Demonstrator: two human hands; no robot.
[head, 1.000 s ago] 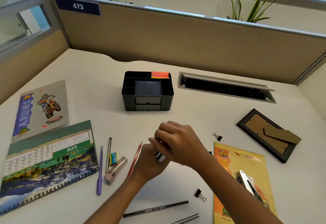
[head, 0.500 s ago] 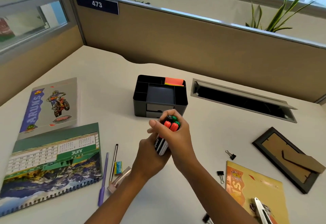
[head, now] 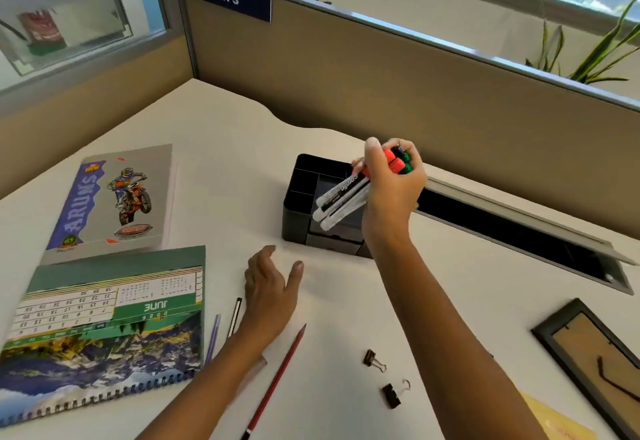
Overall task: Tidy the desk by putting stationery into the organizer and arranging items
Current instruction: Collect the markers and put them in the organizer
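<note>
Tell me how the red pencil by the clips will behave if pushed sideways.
The red pencil looks thin and straight, so it is probably stiff and light. Lying flat on the smooth desk, it would likely roll or slide easily. Its pointed tip may snap if knocked.

The person's right forearm (head: 436, 322) is bare along all of its visible length, slim and smooth, narrowing at the wrist. The left forearm (head: 214, 370) is bare too and of the same slender build. The right grip (head: 391, 193) has long fingers; its thumbnail (head: 372, 143) is pale, short and rounded. Faint knuckle creases mark the back of the left grip (head: 270, 297). What is worn higher up lies outside the view.
</note>
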